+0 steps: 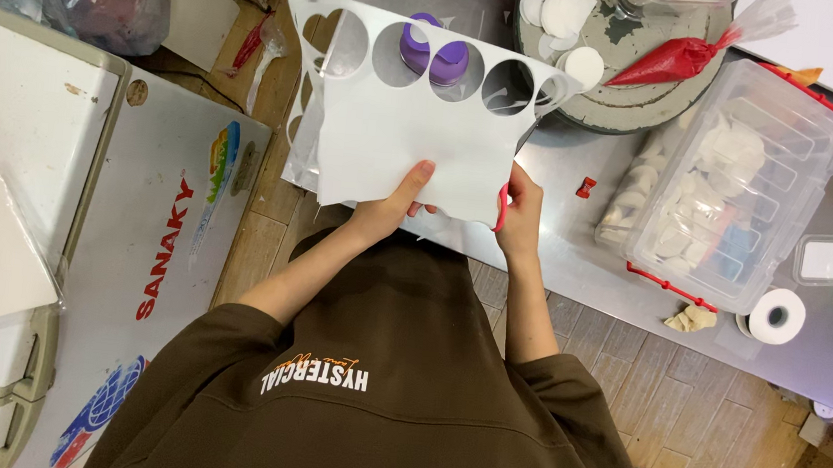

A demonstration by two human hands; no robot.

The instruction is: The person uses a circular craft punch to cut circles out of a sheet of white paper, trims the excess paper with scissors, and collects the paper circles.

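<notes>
White paper fills the middle of the scene: a sheet (410, 138) with a row of round holes cut along its far edge, held up over the near edge of the steel counter (579, 218). The left hand (394, 207) has its grip clamped on the sheet's lower edge, thumb lying flat on top. The right hand (519, 213) is closed around red-handled scissors (502, 209) at the sheet's lower right corner; the blades are hidden behind the paper. Through one of the holes a purple bottle (432, 55) shows, lying on the counter behind the sheet. Further back, cut white discs (561, 16) sit on a round grey turntable (622, 71), with a red piping bag (678, 61) lying across it. To the right stand a clear plastic box (742, 182) with red clasps and a roll of tape (777, 316).
</notes>
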